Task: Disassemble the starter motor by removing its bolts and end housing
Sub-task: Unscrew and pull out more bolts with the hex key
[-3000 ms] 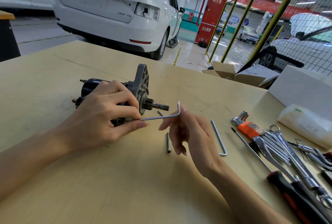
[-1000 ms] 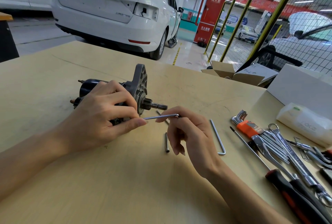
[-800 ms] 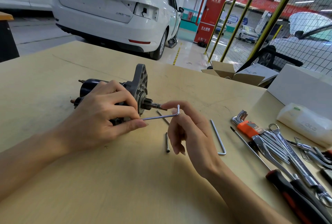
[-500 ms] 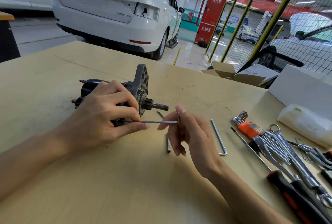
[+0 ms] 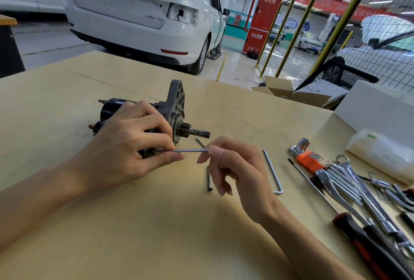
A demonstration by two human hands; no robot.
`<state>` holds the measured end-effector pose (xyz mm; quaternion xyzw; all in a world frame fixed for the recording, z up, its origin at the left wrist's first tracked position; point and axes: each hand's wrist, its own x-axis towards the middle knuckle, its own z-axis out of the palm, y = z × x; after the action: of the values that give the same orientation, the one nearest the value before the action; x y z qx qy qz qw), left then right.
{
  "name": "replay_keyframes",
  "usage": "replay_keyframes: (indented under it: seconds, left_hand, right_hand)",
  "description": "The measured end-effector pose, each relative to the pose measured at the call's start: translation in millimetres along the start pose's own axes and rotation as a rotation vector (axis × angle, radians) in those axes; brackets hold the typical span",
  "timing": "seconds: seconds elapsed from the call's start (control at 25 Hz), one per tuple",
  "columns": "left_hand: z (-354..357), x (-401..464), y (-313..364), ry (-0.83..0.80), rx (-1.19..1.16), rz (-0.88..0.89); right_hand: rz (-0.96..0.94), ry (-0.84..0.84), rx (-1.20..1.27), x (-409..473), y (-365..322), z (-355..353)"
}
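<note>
The starter motor (image 5: 177,109) lies on its side on the wooden table (image 5: 156,223), its grey end housing upright and its pinion shaft pointing right. My left hand (image 5: 130,145) grips the motor body from the near side and hides most of it. A thin hex key (image 5: 186,150) sticks out of the motor's lower edge toward the right. My right hand (image 5: 230,167) pinches the hex key's far end between thumb and forefinger. One long loose bolt (image 5: 209,178) lies on the table beside my right hand, and another bolt (image 5: 200,142) lies under the shaft.
A second L-shaped hex key (image 5: 272,171) lies right of my right hand. Further right are a hex key set in an orange holder (image 5: 308,160), several wrenches (image 5: 358,190), a red-and-black handled tool (image 5: 369,246), a white plastic bag (image 5: 380,154) and a white box (image 5: 378,109).
My right hand keeps turning the hex key in the motor: its short arm stood up, then swung down out of sight. My left hand holds the motor still.
</note>
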<state>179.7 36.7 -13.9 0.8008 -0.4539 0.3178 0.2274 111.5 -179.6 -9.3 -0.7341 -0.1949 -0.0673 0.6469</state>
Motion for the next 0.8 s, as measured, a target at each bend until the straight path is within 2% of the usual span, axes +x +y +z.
replay_keyframes:
  seconds: [0.8]
  left_hand:
    - [1.8,0.9,-1.0,0.021,-0.007,-0.006]
  right_hand:
    - [0.021,0.140,-0.054,3.1,2.6,1.2]
